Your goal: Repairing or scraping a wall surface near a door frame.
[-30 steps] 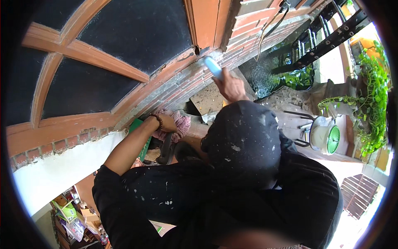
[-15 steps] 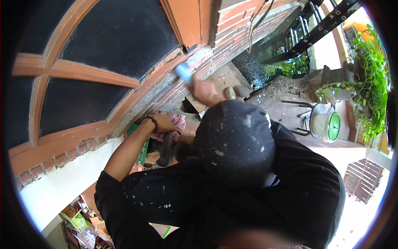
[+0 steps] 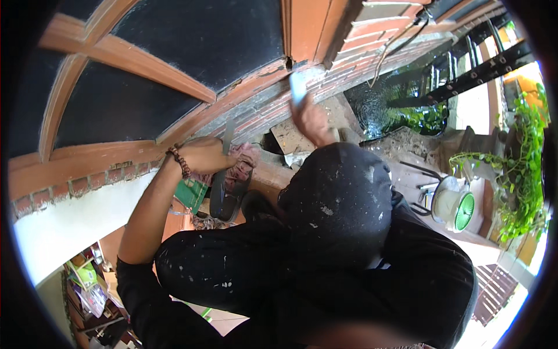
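My left hand (image 3: 203, 156), with a beaded bracelet at the wrist, is closed on a crumpled pink cloth (image 3: 241, 166) low beside the brick wall. A flat grey strip like a scraper blade (image 3: 229, 131) sticks up by its fingers. Farther right, my right hand (image 3: 312, 123) grips a pale blue, flat, oblong piece (image 3: 297, 87), blurred by motion. That piece is up against the wall just under the lower corner of the orange-brown window frame (image 3: 256, 75), where the paint is chipped. My paint-spotted dark knees (image 3: 343, 203) hide part of the ground.
Dark sandal (image 3: 225, 198) and green container (image 3: 190, 195) lie below my left hand. Beyond my right hand are dark pond water (image 3: 372, 113) and a black ladder (image 3: 465, 78). A white bucket with a green top (image 3: 456, 206) stands right, near leafy plants (image 3: 526, 174).
My right hand has moved the pale blue piece up and right along the wall, toward the frame's corner. My left hand has shifted slightly, and the grey strip now shows. The whole view has also shifted.
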A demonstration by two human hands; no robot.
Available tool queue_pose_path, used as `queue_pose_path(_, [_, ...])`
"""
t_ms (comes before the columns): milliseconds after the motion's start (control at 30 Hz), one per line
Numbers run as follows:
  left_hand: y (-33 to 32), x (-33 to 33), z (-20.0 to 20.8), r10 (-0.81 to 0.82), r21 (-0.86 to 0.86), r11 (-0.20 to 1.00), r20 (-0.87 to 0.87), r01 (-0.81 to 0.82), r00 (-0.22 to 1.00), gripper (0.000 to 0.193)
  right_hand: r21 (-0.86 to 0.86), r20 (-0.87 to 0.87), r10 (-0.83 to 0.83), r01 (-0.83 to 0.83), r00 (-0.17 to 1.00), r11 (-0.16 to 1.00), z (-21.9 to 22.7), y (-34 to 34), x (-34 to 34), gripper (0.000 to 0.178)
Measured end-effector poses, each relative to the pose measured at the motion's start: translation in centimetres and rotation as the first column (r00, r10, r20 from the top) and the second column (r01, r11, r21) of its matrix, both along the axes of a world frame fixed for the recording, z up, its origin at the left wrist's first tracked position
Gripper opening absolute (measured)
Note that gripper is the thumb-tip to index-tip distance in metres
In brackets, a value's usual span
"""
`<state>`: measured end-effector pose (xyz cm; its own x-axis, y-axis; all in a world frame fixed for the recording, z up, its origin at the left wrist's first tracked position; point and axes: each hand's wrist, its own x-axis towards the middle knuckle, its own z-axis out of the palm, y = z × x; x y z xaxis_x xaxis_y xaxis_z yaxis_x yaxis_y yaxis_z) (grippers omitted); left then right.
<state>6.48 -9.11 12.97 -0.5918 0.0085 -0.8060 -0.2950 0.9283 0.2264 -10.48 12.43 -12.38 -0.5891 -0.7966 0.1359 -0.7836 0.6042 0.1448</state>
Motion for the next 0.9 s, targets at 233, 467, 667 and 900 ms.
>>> queue_pose_path(233, [3.4,1.3,6.4,0.029,-0.080,0.997,0.088,-0.022,0.996,0.047,-0.266,-0.208,0.310,-0.359,0.928,0.895,3.5,-2.6,3.8,0.057])
queue_pose_path(467, [1.9,10.2,6.8,0.282,-0.103,0.951,-0.112,-0.293,0.953,0.045,-0.185,0.097,0.339,-0.317,0.936,0.930,8.8,2.3,-4.3,0.066])
queue_pose_path(667, [1.9,11.6,7.6,0.373,0.072,0.927,-0.090,-0.368,0.923,0.040,-0.143,0.010,0.705,-0.697,0.709,0.702,9.8,-3.2,-4.1,0.080])
queue_pose_path(900, [2.2,12.0,7.1,0.405,0.087,0.913,-0.088,-0.398,0.910,0.041,-0.508,0.040,0.769,-0.650,0.638,0.566,6.8,-10.3,3.2,0.066])
